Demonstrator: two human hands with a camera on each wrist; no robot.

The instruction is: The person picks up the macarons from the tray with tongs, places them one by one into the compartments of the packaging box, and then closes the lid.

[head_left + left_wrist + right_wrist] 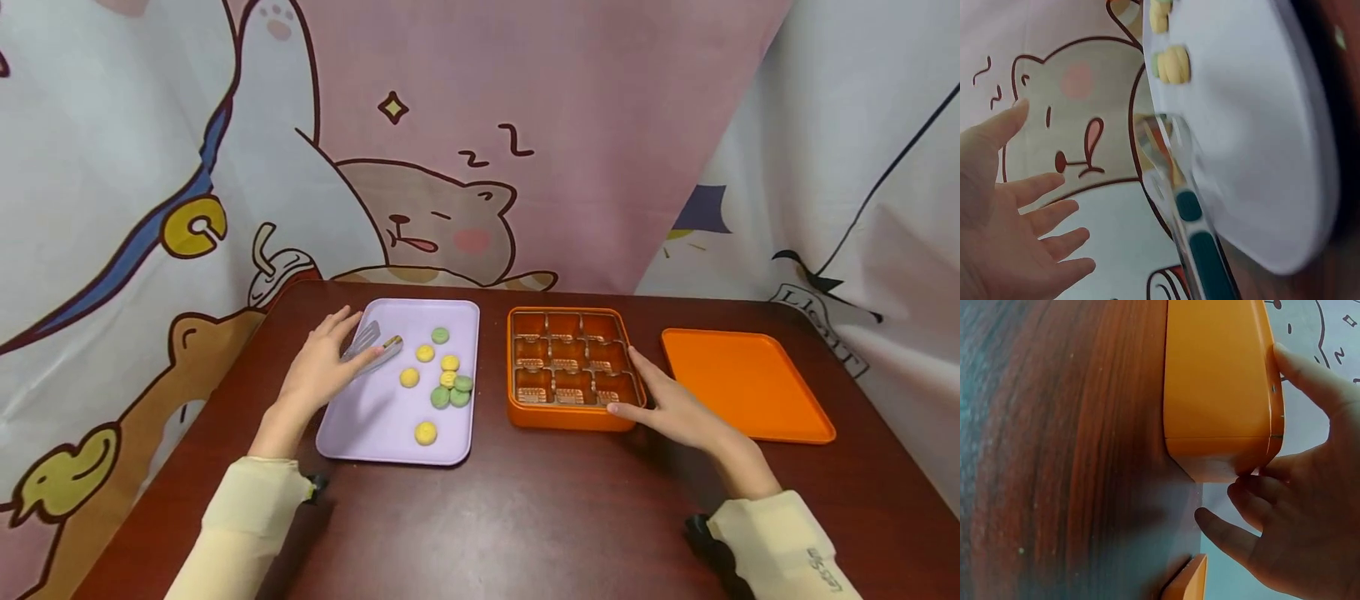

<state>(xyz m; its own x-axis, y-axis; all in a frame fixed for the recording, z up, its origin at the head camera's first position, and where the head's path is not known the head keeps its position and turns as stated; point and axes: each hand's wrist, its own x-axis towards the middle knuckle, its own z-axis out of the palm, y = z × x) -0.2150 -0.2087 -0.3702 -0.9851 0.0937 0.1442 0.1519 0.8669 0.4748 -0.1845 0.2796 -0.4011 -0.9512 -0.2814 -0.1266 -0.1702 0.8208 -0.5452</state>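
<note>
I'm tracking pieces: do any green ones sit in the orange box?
No: every visible green piece lies on the lilac tray, outside the box.

Printed cloth (615, 125) behind a dark red-brown table (540, 517).
The cloth hangs in soft folds past the table's back edge and at both sides. On its pink part, a brown bear (476, 208) lies with its eye shut and tongue out, a small star (393, 108) above. To the left, a yellow bell (174, 233) hangs on a blue band (123, 260), with a duck (67, 479) lower down. The table shines near the front.
</note>
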